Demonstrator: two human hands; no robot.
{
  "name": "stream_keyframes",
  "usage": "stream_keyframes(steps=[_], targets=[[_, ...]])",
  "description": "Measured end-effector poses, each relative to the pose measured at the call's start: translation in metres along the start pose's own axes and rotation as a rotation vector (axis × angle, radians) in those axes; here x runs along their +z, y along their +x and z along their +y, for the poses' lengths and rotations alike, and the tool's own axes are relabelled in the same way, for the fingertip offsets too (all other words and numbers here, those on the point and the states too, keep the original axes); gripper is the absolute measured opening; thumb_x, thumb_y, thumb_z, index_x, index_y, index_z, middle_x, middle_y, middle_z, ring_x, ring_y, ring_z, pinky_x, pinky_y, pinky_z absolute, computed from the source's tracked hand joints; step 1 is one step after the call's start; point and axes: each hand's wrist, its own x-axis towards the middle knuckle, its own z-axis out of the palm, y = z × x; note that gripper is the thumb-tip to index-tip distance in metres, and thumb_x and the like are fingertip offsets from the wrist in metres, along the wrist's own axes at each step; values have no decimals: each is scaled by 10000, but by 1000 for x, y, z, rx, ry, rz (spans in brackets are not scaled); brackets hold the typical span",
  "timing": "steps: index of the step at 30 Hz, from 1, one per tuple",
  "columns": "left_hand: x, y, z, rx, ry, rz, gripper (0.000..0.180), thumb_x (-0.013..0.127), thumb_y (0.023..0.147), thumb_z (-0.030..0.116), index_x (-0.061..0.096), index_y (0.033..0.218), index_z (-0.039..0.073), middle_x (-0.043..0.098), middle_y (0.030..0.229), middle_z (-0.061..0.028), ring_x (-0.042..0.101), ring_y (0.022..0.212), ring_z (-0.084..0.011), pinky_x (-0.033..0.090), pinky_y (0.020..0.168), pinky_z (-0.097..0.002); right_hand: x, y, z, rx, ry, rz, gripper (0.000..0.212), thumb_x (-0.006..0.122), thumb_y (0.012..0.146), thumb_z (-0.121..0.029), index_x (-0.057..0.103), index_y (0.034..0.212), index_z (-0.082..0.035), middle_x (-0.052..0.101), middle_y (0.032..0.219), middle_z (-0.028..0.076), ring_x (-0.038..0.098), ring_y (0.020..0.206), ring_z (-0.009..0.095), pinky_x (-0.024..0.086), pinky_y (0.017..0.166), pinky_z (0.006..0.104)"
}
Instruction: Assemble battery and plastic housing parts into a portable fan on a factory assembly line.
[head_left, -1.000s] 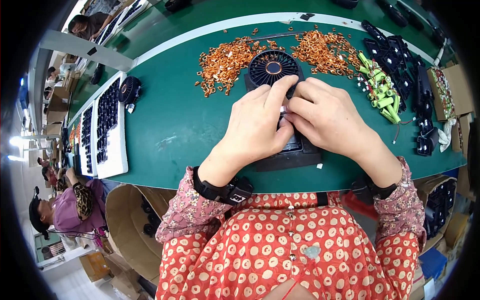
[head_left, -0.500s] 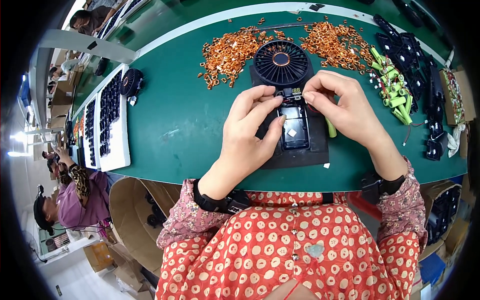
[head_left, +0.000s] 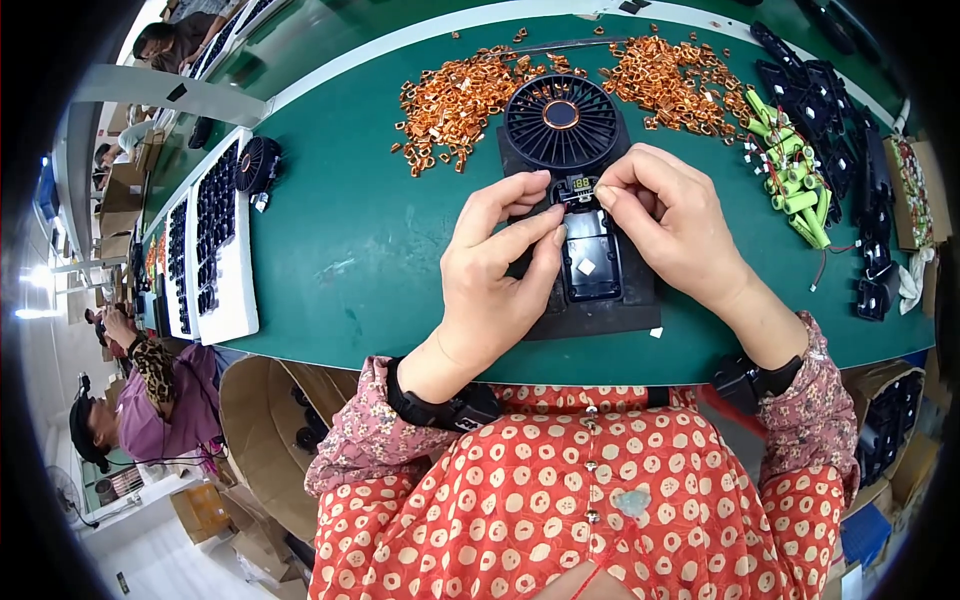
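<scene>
A black handheld fan lies face up, its round grille [head_left: 561,116] away from me and its open handle housing [head_left: 592,262] toward me. It rests on a dark mat [head_left: 636,312]. At the neck sits a small circuit board with a lit display [head_left: 579,185]. My left hand [head_left: 500,270] is at the neck's left side, thumb and index finger nearly together at the housing edge. On the other side my right hand [head_left: 668,222] pinches at the board's right edge. Whatever either hand's fingertips hold is too small or hidden.
Orange-copper small parts form two piles, a left one [head_left: 455,105] and a right one [head_left: 672,80]. Green battery cells [head_left: 800,180] with wires lie at right beside black housings [head_left: 875,240]. White trays [head_left: 232,280] of black parts and another fan [head_left: 258,165] stand left. A co-worker [head_left: 165,400] sits far left.
My right hand has shifted slightly down and left, with its fingertips closer to the board. A green cell that showed beneath that hand is now out of sight. My left hand has barely moved.
</scene>
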Motion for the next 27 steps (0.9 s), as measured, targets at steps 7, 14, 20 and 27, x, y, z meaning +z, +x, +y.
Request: stream_keyframes(steps=[7,14,20,27], targets=[[-1,0,-2,-70,-74,5,187,716,778,-84,728,953,-20,637,1197,-145,676,1009,-231,557,876,-314,3,0,3,-125,-104,28,95,660,842,-63,584,794,-32,574,736,95,581,686,269,455,597,374],[-2,1,-3,-71,-87,-1,174,687,784,-92,722,941,-25,637,1201,-148,678,1008,-225,556,872,-314,8,-1,5,-189,-147,74,90,661,819,-42,577,787,-33,580,732,91,593,693,271,465,599,382],[-3,1,-3,-77,-95,-4,171,681,782,-93,723,933,-26,638,1200,-149,678,1002,-222,556,866,-312,8,-1,6,-174,-135,66,97,665,813,-40,572,786,-33,584,739,92,600,707,276,472,604,381],[-3,1,-4,-79,-99,-5,170,681,781,-93,722,933,-28,637,1202,-151,675,1004,-222,554,867,-313,5,1,3,-246,-216,8,90,657,823,-50,570,810,-35,590,765,96,610,744,294,488,634,397]])
